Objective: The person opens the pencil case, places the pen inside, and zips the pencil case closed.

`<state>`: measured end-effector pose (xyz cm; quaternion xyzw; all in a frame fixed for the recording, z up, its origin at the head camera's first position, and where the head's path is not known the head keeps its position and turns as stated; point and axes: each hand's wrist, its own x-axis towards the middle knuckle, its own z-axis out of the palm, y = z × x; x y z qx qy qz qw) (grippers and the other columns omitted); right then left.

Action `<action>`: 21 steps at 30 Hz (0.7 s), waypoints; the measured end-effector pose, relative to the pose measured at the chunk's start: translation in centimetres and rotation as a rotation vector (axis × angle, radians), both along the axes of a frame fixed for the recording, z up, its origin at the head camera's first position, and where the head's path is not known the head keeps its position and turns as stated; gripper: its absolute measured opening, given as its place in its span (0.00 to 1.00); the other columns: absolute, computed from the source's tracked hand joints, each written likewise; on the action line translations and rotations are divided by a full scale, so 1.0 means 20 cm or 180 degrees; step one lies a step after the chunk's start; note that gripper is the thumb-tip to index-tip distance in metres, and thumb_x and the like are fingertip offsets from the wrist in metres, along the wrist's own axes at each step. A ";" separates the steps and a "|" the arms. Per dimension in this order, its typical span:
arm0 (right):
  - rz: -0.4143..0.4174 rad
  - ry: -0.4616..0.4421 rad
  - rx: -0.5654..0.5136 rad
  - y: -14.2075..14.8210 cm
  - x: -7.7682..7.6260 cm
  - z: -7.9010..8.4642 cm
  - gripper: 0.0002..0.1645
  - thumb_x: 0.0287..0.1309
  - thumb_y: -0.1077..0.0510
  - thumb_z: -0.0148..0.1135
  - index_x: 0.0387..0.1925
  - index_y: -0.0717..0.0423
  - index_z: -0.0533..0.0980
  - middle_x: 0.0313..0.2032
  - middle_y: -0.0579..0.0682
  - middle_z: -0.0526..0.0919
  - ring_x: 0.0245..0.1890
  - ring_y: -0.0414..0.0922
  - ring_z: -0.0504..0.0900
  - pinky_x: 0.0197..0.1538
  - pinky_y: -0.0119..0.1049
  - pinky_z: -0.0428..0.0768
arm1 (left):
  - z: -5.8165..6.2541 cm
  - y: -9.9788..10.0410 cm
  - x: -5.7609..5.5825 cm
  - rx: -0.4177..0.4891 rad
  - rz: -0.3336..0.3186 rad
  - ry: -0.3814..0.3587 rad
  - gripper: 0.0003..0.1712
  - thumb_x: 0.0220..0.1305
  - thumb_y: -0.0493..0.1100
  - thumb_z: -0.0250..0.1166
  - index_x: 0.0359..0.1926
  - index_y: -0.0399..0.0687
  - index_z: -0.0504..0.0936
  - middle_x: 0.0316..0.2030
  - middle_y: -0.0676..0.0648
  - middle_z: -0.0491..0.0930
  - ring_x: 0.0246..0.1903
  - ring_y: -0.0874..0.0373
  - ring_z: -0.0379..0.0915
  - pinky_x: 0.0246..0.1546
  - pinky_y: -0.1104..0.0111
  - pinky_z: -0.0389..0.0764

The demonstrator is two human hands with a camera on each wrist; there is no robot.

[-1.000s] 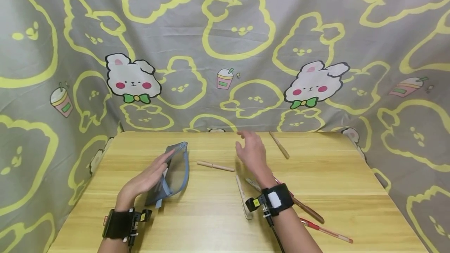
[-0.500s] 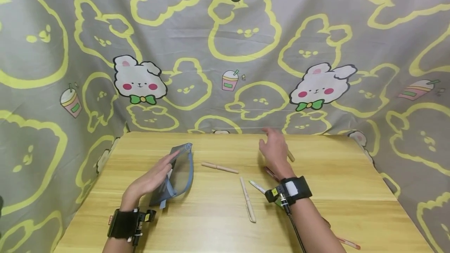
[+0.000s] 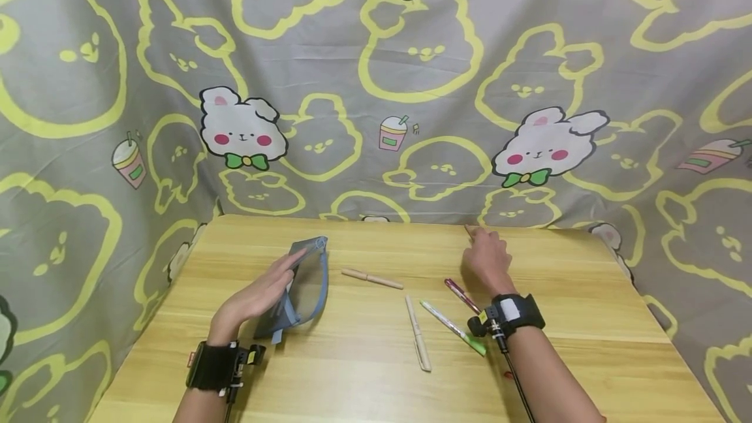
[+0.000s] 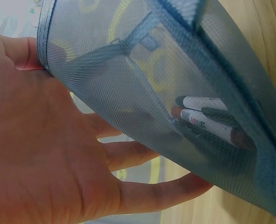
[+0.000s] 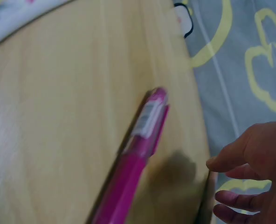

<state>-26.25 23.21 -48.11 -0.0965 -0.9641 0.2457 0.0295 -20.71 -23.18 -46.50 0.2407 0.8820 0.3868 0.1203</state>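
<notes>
My left hand (image 3: 252, 296) rests straight-fingered against a blue mesh zip pouch (image 3: 311, 282), which stands propped with its mouth gaping to the right. Through the mesh in the left wrist view, white pens (image 4: 217, 129) with reddish-brown ends show inside. At the far edge of the table, the fingers of my right hand (image 3: 489, 258) curl down over a tan pen (image 5: 210, 198); most of it is hidden by the hand in the head view. Just short of that hand lies a magenta pen (image 5: 124, 184), partly covered by the wrist camera in the head view.
Two beige pens (image 3: 373, 279) lie mid-table, and a green-and-white pen (image 3: 452, 327) slants beside them. Part of a red item (image 3: 508, 375) peeks out by my right forearm. A grey patterned curtain (image 3: 329, 51) surrounds the back and sides of the wooden table (image 3: 352, 377).
My right hand has travelled rightward across the back of the table and come down over the tan pen. The left hand stays at the pouch. The head view has shifted slightly.
</notes>
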 end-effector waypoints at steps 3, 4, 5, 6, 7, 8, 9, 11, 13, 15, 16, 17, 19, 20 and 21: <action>-0.0054 -0.0056 0.0022 0.03 -0.01 -0.03 0.33 0.58 0.66 0.50 0.67 0.66 0.71 0.51 0.72 0.73 0.51 0.71 0.72 0.48 0.70 0.74 | 0.00 0.00 0.00 0.0006 -0.0004 0.0054 0.31 0.83 0.42 0.32 0.81 0.37 0.47 0.78 0.28 0.44 0.76 0.27 0.36 0.70 0.31 0.43; -0.0073 -0.0055 0.0016 0.04 -0.01 -0.04 0.32 0.58 0.66 0.50 0.66 0.66 0.71 0.50 0.71 0.73 0.50 0.71 0.72 0.47 0.69 0.75 | 0.00 0.00 0.00 0.0011 0.0002 0.0055 0.31 0.83 0.41 0.33 0.81 0.38 0.47 0.78 0.29 0.44 0.76 0.27 0.37 0.71 0.31 0.43; -0.0094 -0.0059 0.0019 0.05 -0.01 -0.05 0.31 0.58 0.66 0.50 0.65 0.67 0.71 0.49 0.71 0.73 0.49 0.70 0.73 0.46 0.67 0.76 | -0.01 0.00 0.00 0.0013 -0.0003 0.0081 0.31 0.83 0.41 0.33 0.81 0.37 0.47 0.78 0.29 0.45 0.76 0.27 0.37 0.70 0.31 0.43; -0.0110 -0.0059 0.0024 0.05 -0.01 -0.06 0.30 0.59 0.67 0.50 0.64 0.68 0.71 0.48 0.70 0.73 0.48 0.69 0.73 0.44 0.66 0.76 | -0.01 0.00 0.00 0.0019 0.0000 0.0086 0.31 0.83 0.41 0.33 0.81 0.37 0.47 0.78 0.29 0.45 0.76 0.27 0.37 0.70 0.31 0.43; -0.0123 -0.0056 0.0034 0.06 -0.02 -0.06 0.29 0.59 0.67 0.50 0.64 0.68 0.72 0.47 0.70 0.74 0.47 0.69 0.74 0.43 0.65 0.77 | -0.01 0.00 0.00 0.0024 0.0004 0.0078 0.31 0.83 0.41 0.33 0.81 0.38 0.47 0.78 0.29 0.45 0.76 0.27 0.37 0.70 0.31 0.43; -0.0129 -0.0057 0.0038 0.06 -0.02 -0.07 0.29 0.59 0.68 0.51 0.63 0.68 0.72 0.47 0.70 0.74 0.46 0.68 0.74 0.42 0.64 0.78 | -0.01 0.00 0.00 0.0030 0.0009 0.0063 0.31 0.83 0.41 0.32 0.81 0.38 0.47 0.78 0.29 0.44 0.76 0.27 0.37 0.70 0.31 0.42; -0.0134 -0.0056 0.0047 0.06 -0.02 -0.07 0.28 0.58 0.69 0.52 0.62 0.68 0.73 0.46 0.70 0.75 0.45 0.68 0.75 0.40 0.62 0.78 | -0.01 0.00 0.00 0.0034 0.0012 0.0047 0.31 0.83 0.41 0.32 0.81 0.38 0.47 0.78 0.29 0.44 0.76 0.28 0.37 0.71 0.31 0.42; -0.0130 -0.0065 0.0092 0.07 -0.03 -0.09 0.27 0.58 0.69 0.54 0.61 0.68 0.74 0.45 0.70 0.76 0.44 0.67 0.76 0.39 0.61 0.79 | -0.01 0.00 0.00 0.0047 0.0023 0.0010 0.31 0.83 0.42 0.32 0.81 0.38 0.47 0.78 0.29 0.44 0.76 0.28 0.37 0.71 0.31 0.43; -0.0114 -0.0069 0.0130 0.09 -0.04 -0.09 0.26 0.56 0.69 0.55 0.59 0.67 0.74 0.44 0.69 0.76 0.43 0.67 0.77 0.37 0.59 0.79 | -0.01 0.00 0.00 0.0044 0.0043 -0.0036 0.32 0.83 0.42 0.32 0.82 0.39 0.47 0.79 0.29 0.44 0.77 0.28 0.36 0.71 0.32 0.43; -0.0094 -0.0079 0.0162 0.10 -0.04 -0.10 0.25 0.55 0.69 0.56 0.57 0.66 0.75 0.43 0.69 0.77 0.41 0.66 0.78 0.35 0.58 0.80 | -0.01 0.00 0.00 0.0040 0.0046 -0.0039 0.32 0.83 0.42 0.32 0.82 0.39 0.47 0.79 0.29 0.44 0.77 0.29 0.37 0.71 0.32 0.43; -0.0092 -0.0088 0.0179 0.10 -0.05 -0.10 0.26 0.55 0.69 0.56 0.57 0.66 0.75 0.43 0.68 0.78 0.41 0.66 0.79 0.35 0.57 0.80 | -0.01 0.00 -0.01 0.0038 0.0046 -0.0034 0.31 0.83 0.42 0.32 0.82 0.39 0.47 0.79 0.29 0.44 0.77 0.29 0.37 0.71 0.32 0.44; -0.0096 -0.0093 0.0188 0.11 -0.05 -0.10 0.26 0.54 0.69 0.56 0.57 0.66 0.75 0.42 0.68 0.78 0.41 0.65 0.79 0.34 0.56 0.80 | -0.01 0.00 -0.01 0.0035 0.0042 -0.0028 0.31 0.83 0.42 0.32 0.81 0.38 0.47 0.78 0.29 0.44 0.77 0.29 0.37 0.71 0.32 0.44; -0.0113 -0.0103 0.0189 0.11 -0.05 -0.10 0.26 0.54 0.69 0.56 0.57 0.66 0.75 0.43 0.68 0.79 0.40 0.65 0.80 0.33 0.54 0.80 | -0.01 -0.01 -0.01 0.0025 0.0038 -0.0029 0.31 0.83 0.42 0.32 0.81 0.39 0.47 0.78 0.29 0.44 0.77 0.29 0.37 0.71 0.32 0.44; -0.0127 -0.0116 0.0187 0.12 -0.05 -0.09 0.27 0.54 0.69 0.56 0.57 0.66 0.75 0.43 0.68 0.80 0.40 0.64 0.80 0.32 0.53 0.80 | -0.01 -0.01 -0.01 0.0019 0.0037 -0.0030 0.31 0.83 0.42 0.32 0.81 0.38 0.47 0.78 0.28 0.44 0.77 0.29 0.37 0.71 0.32 0.45; -0.0136 -0.0123 0.0180 0.12 -0.05 -0.09 0.27 0.53 0.69 0.56 0.58 0.65 0.75 0.44 0.68 0.81 0.40 0.64 0.81 0.32 0.53 0.80 | -0.01 -0.01 0.00 0.0016 0.0039 -0.0040 0.31 0.83 0.42 0.32 0.82 0.39 0.47 0.78 0.28 0.44 0.77 0.29 0.37 0.71 0.32 0.45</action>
